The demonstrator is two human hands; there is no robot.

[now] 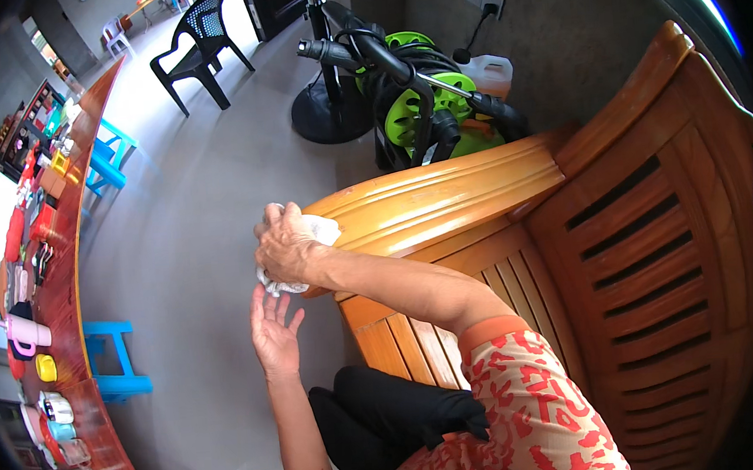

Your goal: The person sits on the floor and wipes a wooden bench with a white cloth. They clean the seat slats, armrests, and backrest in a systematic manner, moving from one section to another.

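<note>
My right hand (285, 244) presses a white cloth (321, 228) against the rounded front end of a wooden bench armrest (439, 188). Part of the cloth hangs below the fingers on the floor side. Just under it is my left hand (276, 337), palm up with fingers spread and nothing in it. Its fingertips come close to the hanging cloth; whether they touch it I cannot tell. The slatted seat (410, 344) lies under my right forearm, and the slatted backrest (647, 268) rises on the right.
Behind the armrest stand a green hose reel (436, 103), a black round pedestal base (328, 110) and a plastic jug (488, 73). A black plastic chair (200, 54) is farther off. Along the left runs a cluttered wooden table (104, 418) with blue stools (115, 361) beside it.
</note>
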